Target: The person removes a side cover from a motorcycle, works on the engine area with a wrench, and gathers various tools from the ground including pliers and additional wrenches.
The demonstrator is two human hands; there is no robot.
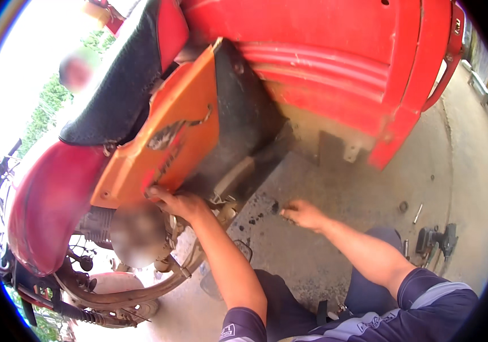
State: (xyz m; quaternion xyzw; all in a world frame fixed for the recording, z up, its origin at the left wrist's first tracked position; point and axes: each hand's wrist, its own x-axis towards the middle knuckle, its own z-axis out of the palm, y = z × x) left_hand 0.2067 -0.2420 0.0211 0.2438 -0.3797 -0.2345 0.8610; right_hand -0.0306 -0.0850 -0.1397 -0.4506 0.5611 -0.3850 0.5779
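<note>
An orange side panel (181, 134) with a dark decal is tilted on the side of a red motor tricycle, below its black seat (119, 80). My left hand (178, 202) is at the panel's lower edge, fingers bent and closed; whether they grip the edge or some small part cannot be made out. Over the grey floor, my right hand (304, 215) is held with its fingertips pressed together. Anything between those fingertips is too small to name. Below the panel sits the engine (99, 225), partly blurred, with a curved frame tube (136, 296) under it.
The red cargo bed (324, 51) rises at the far side, and the red fuel tank (56, 199) is at the left. Dark crumbs (261, 208) lie on the floor. At the right are a power drill (439, 242) and a thin metal rod (419, 214).
</note>
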